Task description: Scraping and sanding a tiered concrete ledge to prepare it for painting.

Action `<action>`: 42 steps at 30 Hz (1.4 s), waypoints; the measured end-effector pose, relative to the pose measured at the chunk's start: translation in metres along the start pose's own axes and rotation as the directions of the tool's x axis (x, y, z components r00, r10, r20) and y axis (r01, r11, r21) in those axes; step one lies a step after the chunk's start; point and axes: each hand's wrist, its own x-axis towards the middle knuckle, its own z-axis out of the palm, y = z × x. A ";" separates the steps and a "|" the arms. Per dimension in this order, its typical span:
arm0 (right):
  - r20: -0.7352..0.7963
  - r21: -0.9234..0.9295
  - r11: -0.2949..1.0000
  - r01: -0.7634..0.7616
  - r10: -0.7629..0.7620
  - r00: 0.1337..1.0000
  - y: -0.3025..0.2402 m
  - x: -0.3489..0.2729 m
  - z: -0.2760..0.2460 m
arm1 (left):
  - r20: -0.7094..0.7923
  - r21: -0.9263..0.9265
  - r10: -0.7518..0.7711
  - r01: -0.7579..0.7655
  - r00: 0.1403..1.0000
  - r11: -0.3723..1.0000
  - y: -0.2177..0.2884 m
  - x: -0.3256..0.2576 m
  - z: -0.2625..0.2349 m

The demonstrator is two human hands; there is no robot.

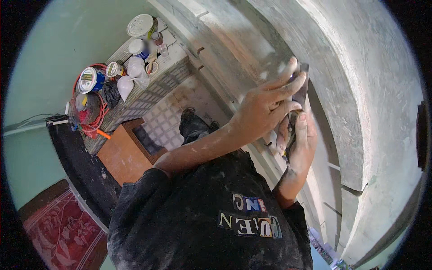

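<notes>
My right hand [304,140] is closed around the handle end of a putty knife [302,92] with a dark, flat blade. My left hand [265,105] reaches across from the left, its fingers lying over the blade and gripping its edge, close to the right fingertips. Both hands are dusted with pale powder. The handle is mostly hidden inside the right hand. Just beyond the hands rises a grey plastered surface with a curved, stepped edge [355,103].
A ledge at the upper left bears a large white-lidded bucket [140,26], a blue-and-white bucket [91,79], a roll of tape [152,68], plastic bags [125,87] and a coiled red hose [100,110]. An orange-brown box-like piece [123,150] stands below, beside the tiled floor [168,114].
</notes>
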 end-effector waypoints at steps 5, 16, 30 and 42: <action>0.046 0.048 0.998 -0.042 0.040 0.998 -0.030 0.027 0.038 | -0.130 0.059 0.057 -0.049 0.990 0.997 -0.010 0.024 -0.024; 0.127 0.038 0.999 0.035 -0.039 0.991 -0.053 0.092 0.106 | -0.248 0.114 0.123 -0.097 0.961 0.989 -0.040 0.081 -0.094; 0.000 -0.638 0.770 -0.020 0.026 1.000 0.099 0.034 0.022 | 0.065 0.273 0.323 -0.328 0.944 0.904 -0.047 0.051 -0.077; -0.252 -0.172 0.922 -0.348 0.301 0.920 0.104 0.045 0.097 | 0.559 0.238 0.438 -0.642 0.704 0.728 -0.098 0.020 -0.079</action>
